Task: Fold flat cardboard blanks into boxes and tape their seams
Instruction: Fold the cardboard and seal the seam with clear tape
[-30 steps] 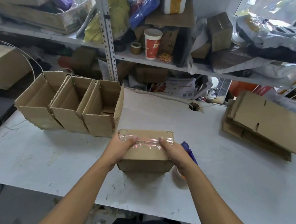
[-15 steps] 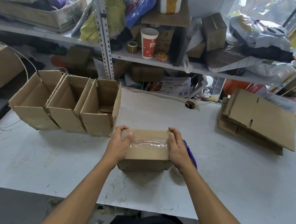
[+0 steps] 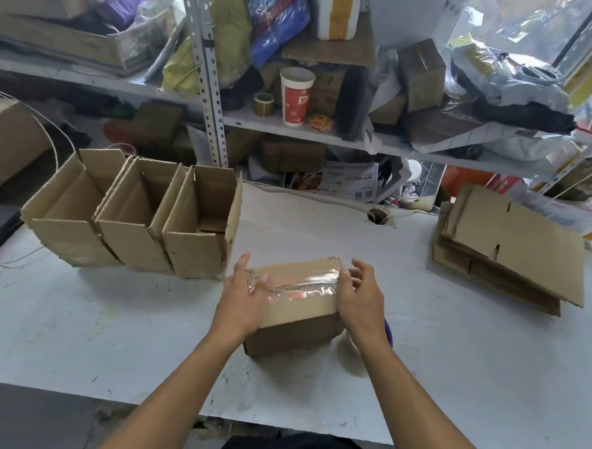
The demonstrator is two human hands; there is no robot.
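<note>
A small folded cardboard box [image 3: 300, 313] lies tilted on the white table [image 3: 111, 317], a strip of clear tape [image 3: 305, 285] along its top seam. My left hand [image 3: 243, 293] lies against the box's left end, thumb up and straight fingers over the taped top. At the right end my right hand [image 3: 361, 296] touches the box with its palm, fingers loosely spread and lifted off the cardboard. A purple tape dispenser [image 3: 389, 330] peeks out behind my right wrist, mostly hidden. A stack of flat cardboard blanks [image 3: 512, 249] lies at the right.
Three open-topped folded boxes [image 3: 133, 222] stand side by side at the table's left. Behind the table, metal shelving [image 3: 206, 82] is crammed with bags, boxes, a paper cup [image 3: 295, 97] and a tape roll [image 3: 264, 103]. A cable hole [image 3: 377, 215] sits near the back edge.
Both hands have loosened from gripping the box ends; the fingers now stand straighter and more spread. The box has turned and tilted slightly, its right end further from me.
</note>
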